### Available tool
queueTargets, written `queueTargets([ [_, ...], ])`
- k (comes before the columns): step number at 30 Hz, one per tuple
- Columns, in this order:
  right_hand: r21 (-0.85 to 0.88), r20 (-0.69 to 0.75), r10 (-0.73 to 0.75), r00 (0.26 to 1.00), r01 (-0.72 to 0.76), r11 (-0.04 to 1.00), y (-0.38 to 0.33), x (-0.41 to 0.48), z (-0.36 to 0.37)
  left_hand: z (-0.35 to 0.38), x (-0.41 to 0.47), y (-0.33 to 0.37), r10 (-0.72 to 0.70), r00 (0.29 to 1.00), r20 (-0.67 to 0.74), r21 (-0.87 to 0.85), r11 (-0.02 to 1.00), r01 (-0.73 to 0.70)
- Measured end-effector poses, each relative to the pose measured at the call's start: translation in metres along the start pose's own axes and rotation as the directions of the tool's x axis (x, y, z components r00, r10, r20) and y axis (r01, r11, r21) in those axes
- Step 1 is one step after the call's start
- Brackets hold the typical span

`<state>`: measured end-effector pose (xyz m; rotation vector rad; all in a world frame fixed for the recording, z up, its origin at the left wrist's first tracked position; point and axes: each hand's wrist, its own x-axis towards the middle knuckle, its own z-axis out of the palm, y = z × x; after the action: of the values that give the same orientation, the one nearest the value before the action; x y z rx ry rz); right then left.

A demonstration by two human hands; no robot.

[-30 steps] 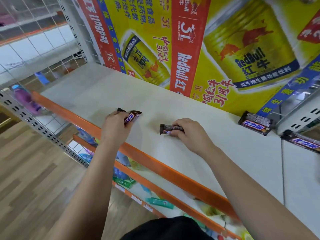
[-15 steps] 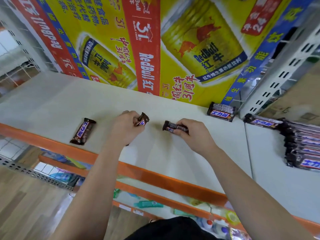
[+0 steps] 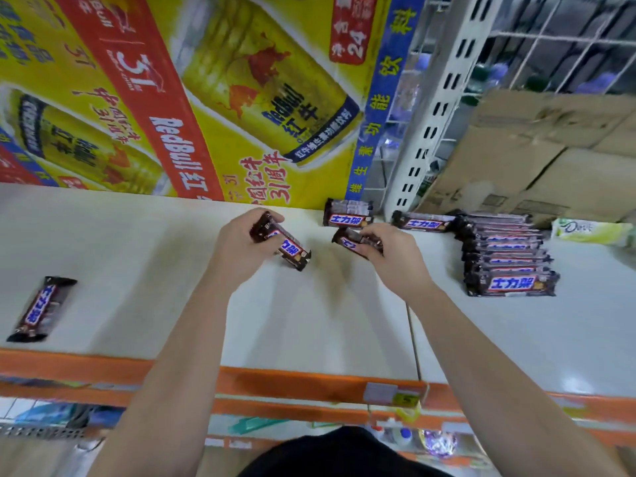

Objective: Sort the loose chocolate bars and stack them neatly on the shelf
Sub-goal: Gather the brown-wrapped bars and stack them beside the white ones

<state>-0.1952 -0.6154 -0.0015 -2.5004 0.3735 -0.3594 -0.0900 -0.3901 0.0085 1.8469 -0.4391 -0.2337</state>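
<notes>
Fingers point(image 3: 274, 215) of left hand point(image 3: 237, 253) grip chocolate bar point(image 3: 286, 245) slanting down-right; right hand point(image 3: 395, 263) fingers pinch second bar point(image 3: 354, 239) lying crosswise.

To my left the white shelf point(image 3: 130, 249) lies open, save one loose chocolate bar point(image 3: 41, 308) near its front edge. On my right a stack of bars point(image 3: 507, 259) blocks the way; the Red Bull poster point(image 3: 206, 98) closes the back.

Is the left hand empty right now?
No: the left hand grips a chocolate bar, whose label end sticks out of its grasp.
</notes>
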Motion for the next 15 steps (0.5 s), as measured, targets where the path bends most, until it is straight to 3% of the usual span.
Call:
queueTargets([
  [3,-0.036,-0.017,-0.008,1.000,0.007,0.999,0.011,0.006,-0.005,0.002,0.004,-0.003,-0.032,0.999,0.007,0.080,0.996,0.032],
  [7,-0.084,0.014,-0.021,1.000,0.022,0.996,0.014,0.019,-0.007,-0.004,0.003,-0.004,-0.018,0.994,0.110,0.314,0.949,-0.018],
  [11,-0.117,0.042,-0.034,0.999,0.039,0.992,0.009,0.035,-0.002,-0.005,0.001,-0.007,-0.033,0.983,0.181,0.410,0.911,-0.045],
  [15,-0.148,0.034,-0.027,0.999,0.031,0.989,0.003,0.049,0.003,-0.005,-0.005,-0.009,-0.003,0.989,0.145,0.391,0.919,-0.055],
])
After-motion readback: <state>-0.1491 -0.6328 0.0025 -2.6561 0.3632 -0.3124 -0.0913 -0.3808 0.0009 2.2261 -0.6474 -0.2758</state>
